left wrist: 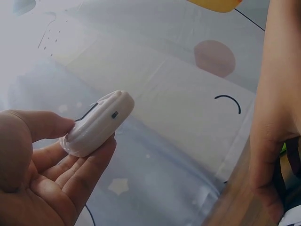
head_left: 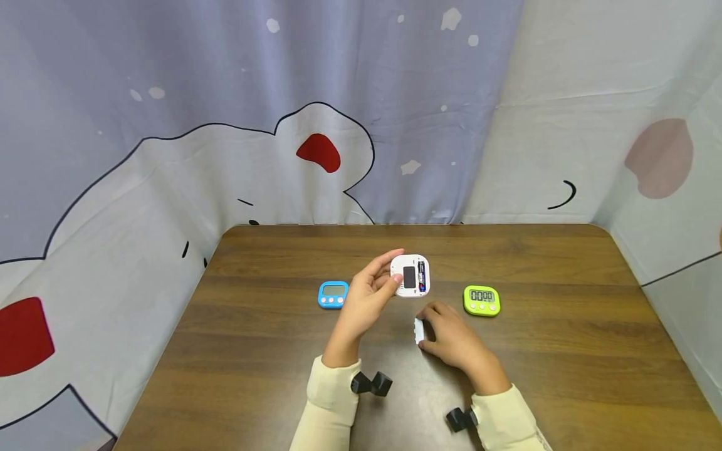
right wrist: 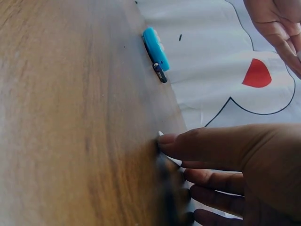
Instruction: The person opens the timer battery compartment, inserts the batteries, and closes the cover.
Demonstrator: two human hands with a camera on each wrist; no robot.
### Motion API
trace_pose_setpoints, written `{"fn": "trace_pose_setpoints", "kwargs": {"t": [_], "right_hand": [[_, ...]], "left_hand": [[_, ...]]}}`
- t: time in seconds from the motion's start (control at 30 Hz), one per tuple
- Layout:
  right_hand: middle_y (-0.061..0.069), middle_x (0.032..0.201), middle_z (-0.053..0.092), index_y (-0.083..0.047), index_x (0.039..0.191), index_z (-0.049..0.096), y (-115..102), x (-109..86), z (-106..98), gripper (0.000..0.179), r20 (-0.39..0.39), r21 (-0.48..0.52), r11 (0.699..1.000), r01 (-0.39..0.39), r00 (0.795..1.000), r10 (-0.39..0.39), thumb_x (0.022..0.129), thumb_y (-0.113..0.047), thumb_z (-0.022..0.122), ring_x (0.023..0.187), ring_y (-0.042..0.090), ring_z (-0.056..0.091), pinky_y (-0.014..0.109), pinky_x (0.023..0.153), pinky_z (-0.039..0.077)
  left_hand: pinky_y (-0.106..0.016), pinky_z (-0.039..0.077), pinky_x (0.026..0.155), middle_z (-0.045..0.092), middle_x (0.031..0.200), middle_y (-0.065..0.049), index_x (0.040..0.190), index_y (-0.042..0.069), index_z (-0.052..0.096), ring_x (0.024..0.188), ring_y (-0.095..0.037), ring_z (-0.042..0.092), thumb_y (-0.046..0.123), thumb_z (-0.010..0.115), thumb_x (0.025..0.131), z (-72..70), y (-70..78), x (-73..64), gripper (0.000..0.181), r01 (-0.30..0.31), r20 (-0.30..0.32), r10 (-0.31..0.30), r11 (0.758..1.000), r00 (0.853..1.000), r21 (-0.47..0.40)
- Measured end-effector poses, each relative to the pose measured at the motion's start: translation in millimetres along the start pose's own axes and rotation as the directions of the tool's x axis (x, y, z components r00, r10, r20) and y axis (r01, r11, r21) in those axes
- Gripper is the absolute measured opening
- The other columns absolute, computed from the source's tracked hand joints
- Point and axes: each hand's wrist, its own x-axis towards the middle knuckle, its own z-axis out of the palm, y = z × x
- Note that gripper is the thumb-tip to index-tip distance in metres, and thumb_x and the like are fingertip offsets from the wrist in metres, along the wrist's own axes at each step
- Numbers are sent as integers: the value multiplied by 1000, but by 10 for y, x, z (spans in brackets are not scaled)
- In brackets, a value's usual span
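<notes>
My left hand (head_left: 366,293) pinches a white digital timer (head_left: 410,275) between thumb and fingers, above the table. Its back faces up, showing a dark rectangle and a AAA battery (head_left: 421,277) in the uncovered slot. The left wrist view shows the timer (left wrist: 101,123) edge-on. Lower down, my right hand (head_left: 451,335) pinches a small white plastic piece (head_left: 418,331), seemingly a battery cover, at table level. In the right wrist view that piece (right wrist: 173,160) is mostly hidden by the thumb.
A blue timer (head_left: 333,294) lies left of my left hand. Beside it in the right wrist view is a loose battery (right wrist: 160,73). The green timer (head_left: 482,300), reading zeros, lies right of my right hand. A patterned curtain (head_left: 417,125) hangs behind the wooden table (head_left: 564,300).
</notes>
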Motion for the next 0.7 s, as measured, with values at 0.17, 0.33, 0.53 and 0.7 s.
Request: {"fn": "trace_pose_setpoints", "kwargs": {"t": [0.17, 0.33, 0.53, 0.7], "right_hand": [[7, 110, 58, -5, 107, 66, 0, -1, 2, 46, -10, -8, 1000, 2, 1000, -2, 68, -18, 86, 107, 29, 54, 45, 95, 44], [6, 109, 58, -6, 106, 65, -7, 7, 3, 46, -14, -21, 1000, -4, 1000, 4, 67, -19, 85, 106, 28, 54, 44, 94, 44], [2, 102, 54, -8, 99, 63, 9, 9, 10, 43, -18, -30, 1000, -1, 1000, 1, 63, -17, 84, 98, 25, 52, 42, 88, 45], [1, 98, 51, -10, 93, 61, 40, 7, 19, 36, -36, -6, 1000, 6, 999, -6, 63, -13, 81, 93, 24, 50, 42, 82, 44]], "left_hand": [[-33, 56, 81, 61, 120, -19, 140, 4, 50, 105, -27, 65, 7, 59, 97, 3, 7, 0, 43, 0, 5, 0, 1000, 1000, 5], [-33, 56, 80, 62, 120, -18, 139, 8, 52, 105, -26, 65, 7, 59, 97, -1, 8, -2, 42, 1, -5, -1, 1000, 1000, 11], [-33, 56, 80, 62, 120, -18, 139, 8, 52, 104, -26, 65, 8, 60, 97, 9, 6, -6, 42, 3, 1, -3, 1000, 1000, 3], [-33, 56, 80, 62, 120, -18, 139, 10, 53, 105, -25, 65, 8, 60, 97, 25, 9, -3, 42, 13, 3, -13, 1000, 1000, 3]]}}
